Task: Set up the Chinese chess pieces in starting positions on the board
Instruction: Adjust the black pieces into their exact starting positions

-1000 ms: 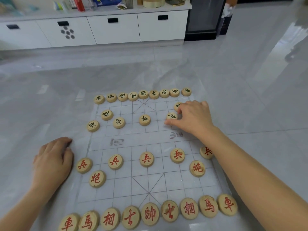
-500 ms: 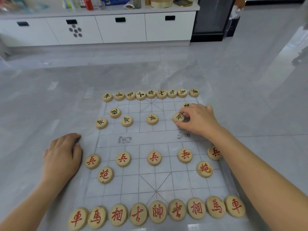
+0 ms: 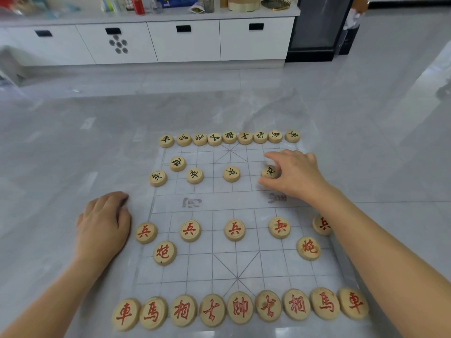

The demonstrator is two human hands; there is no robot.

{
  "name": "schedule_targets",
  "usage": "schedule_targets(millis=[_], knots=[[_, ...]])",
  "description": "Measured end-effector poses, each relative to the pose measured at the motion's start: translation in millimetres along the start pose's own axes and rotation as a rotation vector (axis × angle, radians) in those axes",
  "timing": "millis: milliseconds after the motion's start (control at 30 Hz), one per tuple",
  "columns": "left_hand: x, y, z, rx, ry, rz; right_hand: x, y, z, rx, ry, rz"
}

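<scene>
My right hand [image 3: 296, 178] pinches black 卒 [image 3: 269, 172], board [image 3: 212, 264] 2 o'clock. Left hand [image 3: 103, 223] rests at 9 o'clock, fingers loose, holding nothing. Red row [image 3: 240, 307] at 6 o'clock reads 車馬相仕帥仕相馬車.

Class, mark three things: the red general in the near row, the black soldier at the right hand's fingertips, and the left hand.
red general [image 3: 240, 307], head view, on its red character.
black soldier [image 3: 269, 171], head view, on its top face.
left hand [image 3: 103, 224], head view, on the back of the hand.
</scene>
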State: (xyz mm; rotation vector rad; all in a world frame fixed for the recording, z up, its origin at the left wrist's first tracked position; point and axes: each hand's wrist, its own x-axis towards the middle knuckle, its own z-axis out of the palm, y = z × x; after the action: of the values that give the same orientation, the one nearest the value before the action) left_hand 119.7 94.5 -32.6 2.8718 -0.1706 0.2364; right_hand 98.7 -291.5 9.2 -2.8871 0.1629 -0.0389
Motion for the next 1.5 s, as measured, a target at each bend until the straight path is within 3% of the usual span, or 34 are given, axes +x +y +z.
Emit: schedule_targets(millis=[100,333,533,733,1267,1500], knots=[[0,0,1,-0.009,0.002,-0.002,4,-28,2,0.033,0.000,-0.041],[0,0,1,-0.018,0.004,-0.007,22,-71,22,-0.254,0.027,-0.010],[0,0,3,-0.028,0.007,-0.008,18,-63,23,-0.041,-0.068,-0.050],[-1,0,3,-0.036,0.019,-0.005,21,-69,26,-0.165,-0.008,-0.042],[-1,-1,5,-0.028,0.020,-0.004,21,-75,21,-0.096,-0.026,-0.053],[-1,-2,7,-0.035,0.038,0.007,34,-124,30,-0.091,-0.051,-0.189]])
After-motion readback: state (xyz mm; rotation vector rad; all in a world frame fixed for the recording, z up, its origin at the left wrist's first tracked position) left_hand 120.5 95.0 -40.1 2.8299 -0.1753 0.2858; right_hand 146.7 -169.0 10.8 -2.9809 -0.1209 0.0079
